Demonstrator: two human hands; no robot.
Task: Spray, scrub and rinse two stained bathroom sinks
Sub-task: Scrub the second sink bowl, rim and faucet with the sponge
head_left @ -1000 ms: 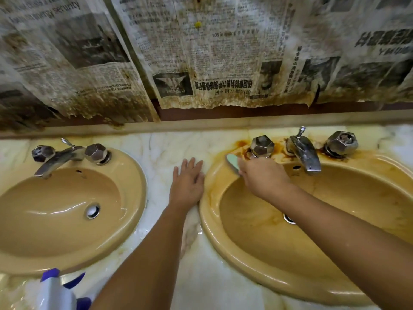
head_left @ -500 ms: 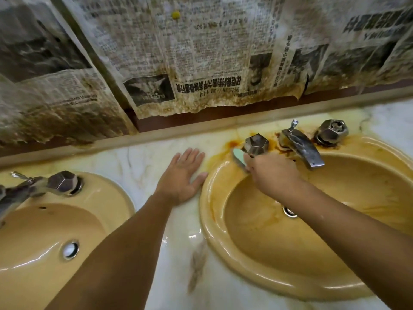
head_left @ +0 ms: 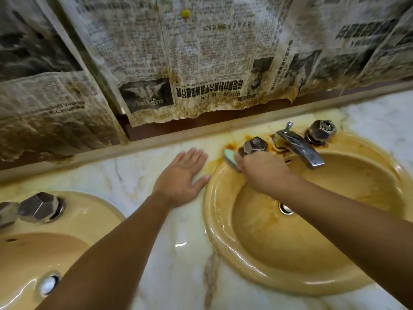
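SCRUB | right hand (head_left: 261,173) is clamping its fingers on a green sponge (head_left: 230,159), now working closer against the left tap handle (head_left: 254,145) on the stained right sink's (head_left: 214,224) back rim | left hand (head_left: 178,177) is staying flat, fingers apart, on the marble table (head_left: 178,265) | rust is still showing; rinsing likely next

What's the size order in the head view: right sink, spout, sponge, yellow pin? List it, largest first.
1. right sink
2. spout
3. sponge, partly covered by the right hand
4. yellow pin
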